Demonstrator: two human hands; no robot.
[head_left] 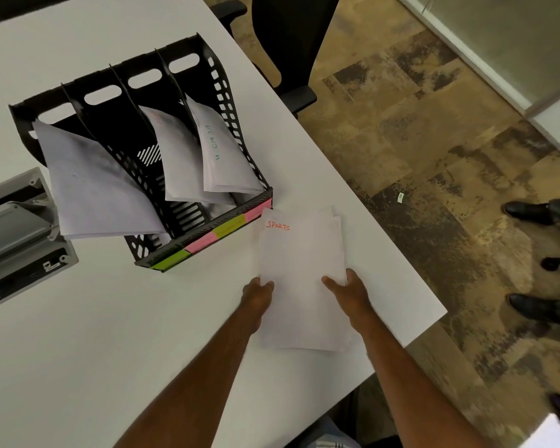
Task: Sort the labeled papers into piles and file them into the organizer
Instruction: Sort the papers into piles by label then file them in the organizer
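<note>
A thin stack of white paper sheets headed "SPORTS" in red ink (301,279) is shown lying on the white table top (110,334), just in front of the near right corner of the black perforated plastic four-slot organizer (222,88). The stack is gripped at its two long edges: the left hand (258,297) is closed on the left edge with the thumb on top, and the right hand (349,291) is closed on the right edge in the same way. The sheets are slightly fanned at the far end, so the pile is judged loose, light and limp; it would be expected to sag and slide apart if lifted by one edge only. A two-sided pinch near mid-length, as shown, is judged suitable. Three slots already hold drooping white papers (188,163); the second slot from the left appears empty. Pink and green sticky labels (227,230) are seen along the front rail, their wording unreadable.
</note>
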